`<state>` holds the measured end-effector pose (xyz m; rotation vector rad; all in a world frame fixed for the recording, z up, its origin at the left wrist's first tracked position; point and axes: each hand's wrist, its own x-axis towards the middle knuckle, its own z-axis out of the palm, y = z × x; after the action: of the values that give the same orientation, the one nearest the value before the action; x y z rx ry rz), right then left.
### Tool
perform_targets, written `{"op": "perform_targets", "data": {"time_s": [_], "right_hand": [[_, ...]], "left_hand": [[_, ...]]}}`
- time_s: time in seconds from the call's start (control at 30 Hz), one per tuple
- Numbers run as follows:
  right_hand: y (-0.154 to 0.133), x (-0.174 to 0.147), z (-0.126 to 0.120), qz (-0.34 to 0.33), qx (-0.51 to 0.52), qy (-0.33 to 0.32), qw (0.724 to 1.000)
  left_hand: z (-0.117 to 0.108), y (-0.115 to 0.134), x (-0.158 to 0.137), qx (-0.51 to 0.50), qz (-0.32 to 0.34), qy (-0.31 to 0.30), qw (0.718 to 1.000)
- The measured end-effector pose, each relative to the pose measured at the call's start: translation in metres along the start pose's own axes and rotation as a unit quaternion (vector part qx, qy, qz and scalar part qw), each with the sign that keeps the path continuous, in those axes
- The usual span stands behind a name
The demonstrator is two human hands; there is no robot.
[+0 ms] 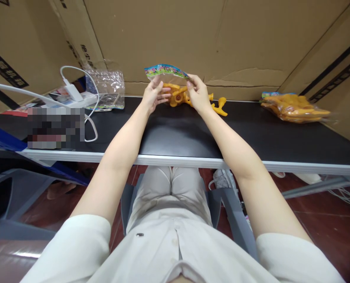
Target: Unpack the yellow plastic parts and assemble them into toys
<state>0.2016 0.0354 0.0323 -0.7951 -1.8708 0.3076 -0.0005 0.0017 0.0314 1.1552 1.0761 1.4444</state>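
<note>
A clear plastic bag with a colourful printed header (166,70) is held up above the far side of the table. My left hand (155,95) has its thumb and forefinger at the bag's left side, seemingly pinching the film, while the other fingers are spread. At the header's right end, my right hand (198,93) is closed on the bag, thumb in front. Orange plastic toy parts (177,96) lie behind and between my hands, partly hidden by them. Another orange piece (221,107) rests on the table right of my right wrist.
On the black tabletop (181,135), a filled bag of orange parts (295,108) lies at the right. At the left are another clear bag (108,88), a white charger (74,92) and looping white cables (96,131). A cardboard wall (169,35) stands behind.
</note>
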Motion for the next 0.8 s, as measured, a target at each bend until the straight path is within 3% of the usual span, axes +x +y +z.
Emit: {"op": "perform_targets", "data": {"time_s": [0.13,0.33,0.53,0.67,0.8], "right_hand": [[-0.005,0.001,0.002,0.024,0.012,-0.011,1.0],[-0.006,0.0,0.004,0.033,0.019,-0.047,0.998],[-0.002,0.0,0.009,0.032,0.021,-0.065,0.997],[-0.009,-0.002,0.005,0.017,0.002,-0.058,0.998],[-0.021,-0.004,-0.001,0.01,-0.015,-0.038,0.999]], "left_hand": [[0.003,-0.006,0.0,0.051,-0.063,-0.038,0.996],[0.004,-0.009,0.002,0.095,-0.005,-0.022,0.995],[-0.002,-0.008,0.005,0.089,-0.038,0.025,0.995],[0.002,-0.004,0.005,0.093,0.009,0.047,0.994],[0.01,0.004,-0.003,0.097,0.065,0.026,0.993]]}}
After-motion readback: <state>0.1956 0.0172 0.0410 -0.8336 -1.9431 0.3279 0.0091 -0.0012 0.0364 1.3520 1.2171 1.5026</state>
